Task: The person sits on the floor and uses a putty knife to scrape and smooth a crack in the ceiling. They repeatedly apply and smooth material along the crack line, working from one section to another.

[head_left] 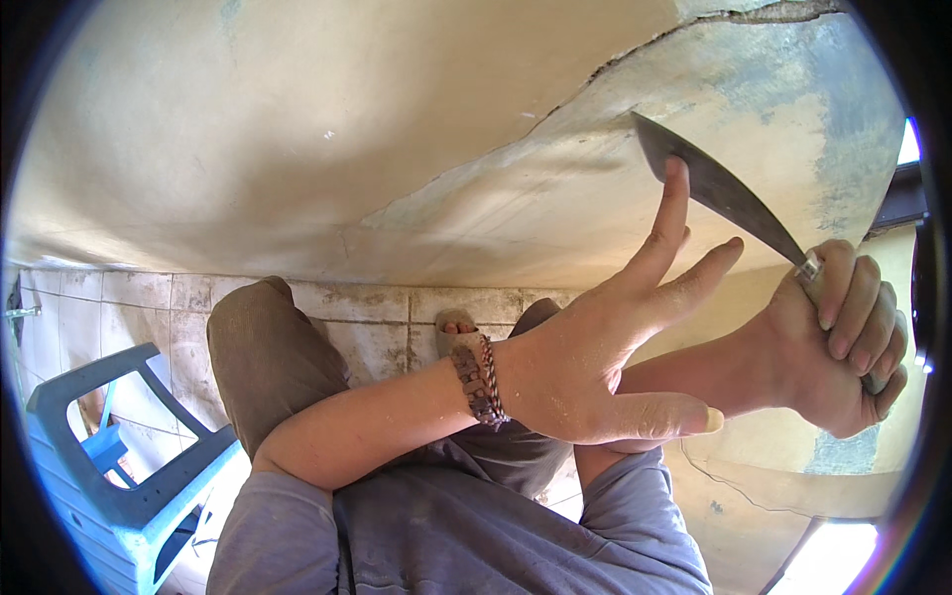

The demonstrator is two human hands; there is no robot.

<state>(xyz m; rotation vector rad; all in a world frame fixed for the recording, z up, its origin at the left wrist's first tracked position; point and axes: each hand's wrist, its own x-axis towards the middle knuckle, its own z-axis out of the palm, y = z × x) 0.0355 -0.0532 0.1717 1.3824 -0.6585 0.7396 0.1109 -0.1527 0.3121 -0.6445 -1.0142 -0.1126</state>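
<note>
My right hand (843, 337) is closed around the handle of a putty knife (729, 195), its fingers wrapped near the base of the blade. The wide, dark metal blade points up and to the left, in front of the wall. My left hand (595, 367), with cord and brown-plated bracelets (483, 382) at the wrist, reaches across in front of my right forearm. Its fingers are spread, and one fingertip lies over the blade's face, seemingly touching it. Pale dust marks the left hand's skin.
A plastered wall (248, 129) fills the far side, with a long jagged crack (615, 64) and grey-blue patches at the upper right. To the left stands a blue plastic stool (129, 436) on dirty white tiles (367, 347). Bright openings show at the right edge.
</note>
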